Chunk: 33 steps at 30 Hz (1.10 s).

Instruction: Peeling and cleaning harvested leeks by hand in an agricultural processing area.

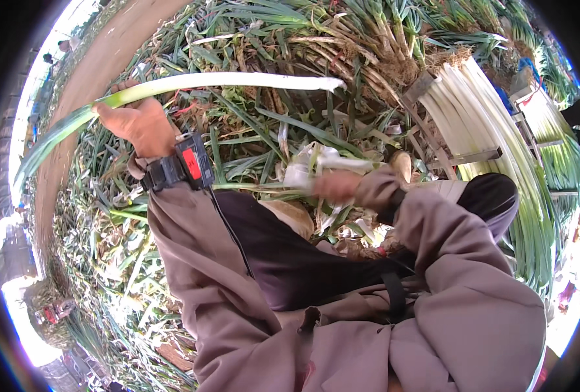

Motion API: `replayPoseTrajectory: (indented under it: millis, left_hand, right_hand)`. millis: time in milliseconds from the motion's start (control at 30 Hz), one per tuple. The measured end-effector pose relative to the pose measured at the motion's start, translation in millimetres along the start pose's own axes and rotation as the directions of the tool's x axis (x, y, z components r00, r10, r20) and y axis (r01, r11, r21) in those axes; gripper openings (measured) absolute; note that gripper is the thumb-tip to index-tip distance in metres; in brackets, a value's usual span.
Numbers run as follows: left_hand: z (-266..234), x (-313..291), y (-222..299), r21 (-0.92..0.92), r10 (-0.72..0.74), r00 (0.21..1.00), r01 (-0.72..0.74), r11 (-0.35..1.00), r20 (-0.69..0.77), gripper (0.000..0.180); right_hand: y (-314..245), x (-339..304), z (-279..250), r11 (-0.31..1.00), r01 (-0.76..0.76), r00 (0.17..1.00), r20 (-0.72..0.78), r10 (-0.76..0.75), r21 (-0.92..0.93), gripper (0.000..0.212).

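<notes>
My left hand (136, 124) is raised at the upper left and closed round a long green onion (231, 79). Its white stem stretches to the right, tapering to a trimmed-looking tip, and its green leaves (55, 140) droop to the left past my wrist. Over my lap, my right hand (335, 186) is smeared by motion, so its fingers cannot be made out. Pale, blurred strips of onion skin (301, 171) lie just beside it; whether the hand grips them is unclear.
On the right, a rack (459, 158) bears a thick row of cleaned onions (499, 130). Uncleaned onions with roots (394, 62) are heaped at the far side. Loose leaves and peelings (120, 242) cover the ground around my folded legs. A dirt strip (81, 85) curves along the left.
</notes>
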State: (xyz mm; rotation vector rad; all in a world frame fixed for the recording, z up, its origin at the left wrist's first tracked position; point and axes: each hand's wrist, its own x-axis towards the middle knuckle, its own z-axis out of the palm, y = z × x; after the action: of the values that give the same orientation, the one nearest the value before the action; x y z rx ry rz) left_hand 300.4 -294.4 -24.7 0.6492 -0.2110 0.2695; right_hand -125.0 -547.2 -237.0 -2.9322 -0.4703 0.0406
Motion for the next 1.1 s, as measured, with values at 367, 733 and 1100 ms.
replayPoseTrajectory:
  millis: [367,733,1100]
  left_hand:
    - [28,-7,45,-0.053,-0.145,0.983,0.152,0.987,0.117,0.053]
    - [47,-28,36,-0.105,-0.233,0.956,0.254,0.962,0.176,0.059]
    - [33,-11,41,-0.361,-0.318,0.827,0.505,0.784,0.464,0.057]
  right_hand:
    - [5,97,-148,0.902,-0.191,0.706,-0.584,0.401,0.387,0.027]
    - [9,85,-145,0.929,-0.261,0.826,-0.437,0.356,0.263,0.018]
    - [59,46,-154,0.002,0.152,0.656,-0.102,0.747,0.988,0.020]
